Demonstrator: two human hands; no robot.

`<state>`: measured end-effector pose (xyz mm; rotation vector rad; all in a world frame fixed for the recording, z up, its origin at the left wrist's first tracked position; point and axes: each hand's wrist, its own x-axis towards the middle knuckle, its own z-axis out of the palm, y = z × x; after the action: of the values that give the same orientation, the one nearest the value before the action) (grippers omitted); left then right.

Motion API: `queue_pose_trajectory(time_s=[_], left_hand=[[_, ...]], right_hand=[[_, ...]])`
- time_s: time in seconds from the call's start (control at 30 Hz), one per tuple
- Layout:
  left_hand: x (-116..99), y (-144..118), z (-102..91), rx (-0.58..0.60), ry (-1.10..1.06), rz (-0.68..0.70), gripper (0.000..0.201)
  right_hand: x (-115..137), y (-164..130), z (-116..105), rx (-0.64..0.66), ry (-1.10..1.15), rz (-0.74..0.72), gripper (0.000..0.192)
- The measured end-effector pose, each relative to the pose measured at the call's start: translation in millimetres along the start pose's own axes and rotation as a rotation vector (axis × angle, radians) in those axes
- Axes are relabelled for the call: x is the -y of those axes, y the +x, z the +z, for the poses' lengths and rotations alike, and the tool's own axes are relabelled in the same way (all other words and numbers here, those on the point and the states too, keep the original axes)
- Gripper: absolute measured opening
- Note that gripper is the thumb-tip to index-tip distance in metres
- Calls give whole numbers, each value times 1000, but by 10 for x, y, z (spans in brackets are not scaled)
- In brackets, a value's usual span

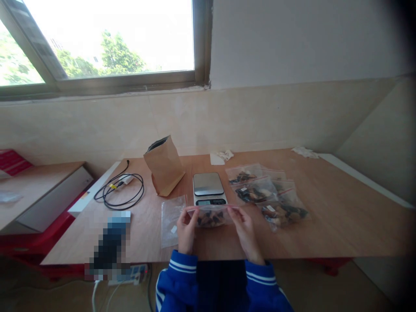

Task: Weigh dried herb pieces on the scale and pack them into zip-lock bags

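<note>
Between my two hands is a clear zip bag (212,219) with brown and dark dried pieces inside, its pink-edged top stretched sideways. My left hand (186,229) pinches the left end of that top edge, thumb against fingers. At the other end, my right hand (243,229) pinches the same edge. Just beyond the bag stands a kitchen scale (208,185) with a bare metal plate and a small display. An unfilled-looking clear zip bag (169,225) with a white label lies flat beside my left hand.
Several filled zip bags (256,191) lie overlapping to the right of the scale. A brown paper bag (166,167) stands open at the back left. Left of it are a coiled black cable (142,190) and a pixelated dark object (110,242). Crumpled tissue (225,154) lies near the wall.
</note>
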<state>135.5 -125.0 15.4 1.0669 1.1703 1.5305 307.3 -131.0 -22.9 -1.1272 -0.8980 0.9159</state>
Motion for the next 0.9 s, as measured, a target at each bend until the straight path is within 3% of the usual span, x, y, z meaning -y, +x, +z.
queue_pose_trajectory(time_s=[0.27, 0.47, 0.63, 0.9], left_hand=[[18, 7, -23, 45, 34, 11, 26], [81, -4, -15, 35, -32, -41, 25], [132, 1, -36, 94, -63, -37, 24], [128, 8, -39, 138, -51, -12, 25]], right_hand=[[41, -19, -10, -66, -94, -52, 35], [55, -34, 59, -22, -14, 24, 36], [64, -47, 94, 49, 1, 21, 41], [46, -38, 87, 57, -10, -21, 29]])
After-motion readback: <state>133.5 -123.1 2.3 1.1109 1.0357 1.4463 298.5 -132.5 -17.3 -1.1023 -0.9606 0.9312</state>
